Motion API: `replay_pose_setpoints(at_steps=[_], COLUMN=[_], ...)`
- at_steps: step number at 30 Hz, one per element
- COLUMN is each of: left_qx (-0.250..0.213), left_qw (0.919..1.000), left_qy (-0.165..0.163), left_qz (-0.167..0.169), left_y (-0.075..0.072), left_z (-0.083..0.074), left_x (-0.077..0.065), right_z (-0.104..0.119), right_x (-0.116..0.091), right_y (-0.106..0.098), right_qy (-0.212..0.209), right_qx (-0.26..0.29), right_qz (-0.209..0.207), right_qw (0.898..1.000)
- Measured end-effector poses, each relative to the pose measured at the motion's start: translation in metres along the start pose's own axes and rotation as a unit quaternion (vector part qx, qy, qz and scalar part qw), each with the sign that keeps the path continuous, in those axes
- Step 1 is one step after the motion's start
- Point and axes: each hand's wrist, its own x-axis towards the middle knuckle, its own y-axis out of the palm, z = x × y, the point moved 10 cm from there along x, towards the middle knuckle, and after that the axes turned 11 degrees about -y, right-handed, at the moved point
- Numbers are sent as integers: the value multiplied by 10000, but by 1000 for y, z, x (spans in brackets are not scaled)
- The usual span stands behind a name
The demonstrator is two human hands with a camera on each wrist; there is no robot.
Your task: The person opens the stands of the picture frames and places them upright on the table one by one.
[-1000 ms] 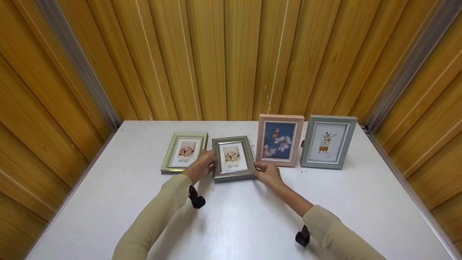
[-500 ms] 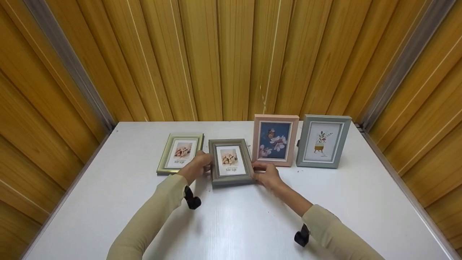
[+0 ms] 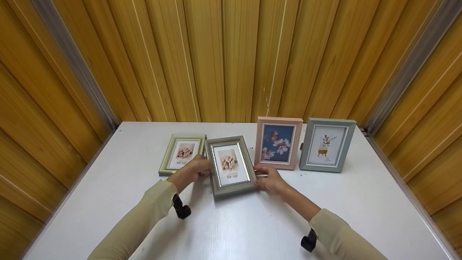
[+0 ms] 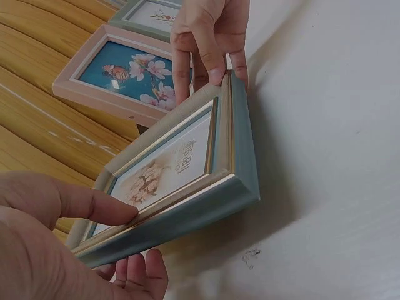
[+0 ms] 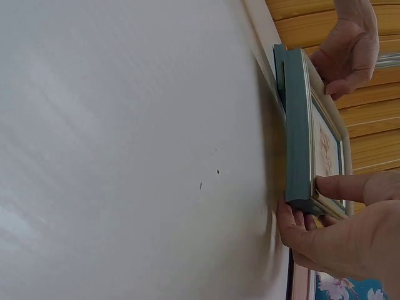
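Observation:
In the head view, a grey-brown picture frame (image 3: pixel 231 164) with a flower-bunch print is held tilted above the white table between both hands. My left hand (image 3: pixel 193 169) grips its left side; the left wrist view shows the thumb (image 4: pixel 103 209) over the front moulding and the fingers under the bluish outer side. My right hand (image 3: pixel 271 180) pinches the opposite side near the lower corner, and in the right wrist view its thumb (image 5: pixel 344 187) lies on the front with fingers beneath. A gold-green picture frame (image 3: pixel 182 153) lies flat beside my left hand, face up.
A pink picture frame (image 3: pixel 258 144) with a butterfly-and-blossom print stands upright behind my right hand. Right of it stands a grey-green frame (image 3: pixel 306 151) with a potted-plant print. The white table (image 3: pixel 231 231) ends at a yellow wood-look panel wall (image 3: pixel 205 61) at the back.
Both hands have raised the grey-brown frame's far edge, so it tilts more toward me, and its near edge has come closer. The other frames stay in place.

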Motion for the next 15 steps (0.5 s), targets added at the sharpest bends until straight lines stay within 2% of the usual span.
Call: replay_pose_setpoints(at_steps=[3, 10, 15], left_qx=[-35, 54, -21], left_qw=[9999, 9995, 9991], left_qy=[99, 16, 171], left_qz=[-32, -312, -376], left_y=[0, 1, 6], left_z=[-2, -5, -11], left_x=[-8, -29, -42], right_z=[-1, -4, -7], right_x=[-1, -2, -2], right_y=[1, 9, 14], right_qy=[102, 329, 361], right_qx=[5, 408, 522], right_qz=[97, 252, 342], right_qw=[9999, 9983, 9974])
